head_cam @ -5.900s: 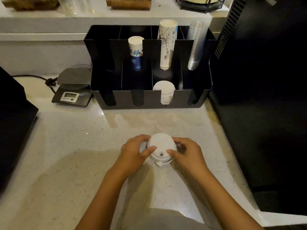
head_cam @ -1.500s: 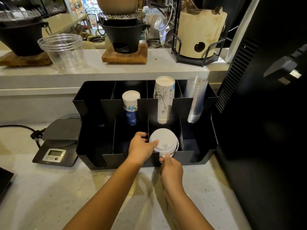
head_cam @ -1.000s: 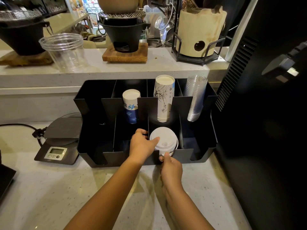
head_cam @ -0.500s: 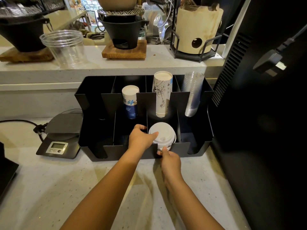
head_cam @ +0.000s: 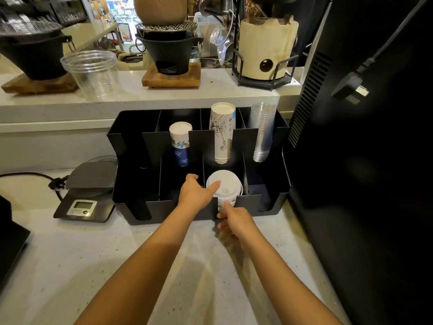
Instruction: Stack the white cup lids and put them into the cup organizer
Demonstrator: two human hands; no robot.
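- Speckled tabletop (head_cam: pixel 70 266) — two bare forearms reach across it.
- Right hand (head_cam: pixel 235 221) touches the white lid stack (head_cam: pixel 225 186) through the front slot; whether it grips is unclear.
- Left hand (head_cam: pixel 195 194) steadies the stack's top, fingers loosely spread.
- Stack sits in the black organizer (head_cam: pixel 131 141) — third front compartment; paper cups (head_cam: pixel 221 132) behind.

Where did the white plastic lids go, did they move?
Yes. The stack of white plastic lids went from the counter up into the black cup organizer, into its front slot below the tall sketch-printed paper cups.

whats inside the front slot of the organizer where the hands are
A stack of white cup lids, top lid showing. The left hand and the organizer wall hide the stack's lower part.
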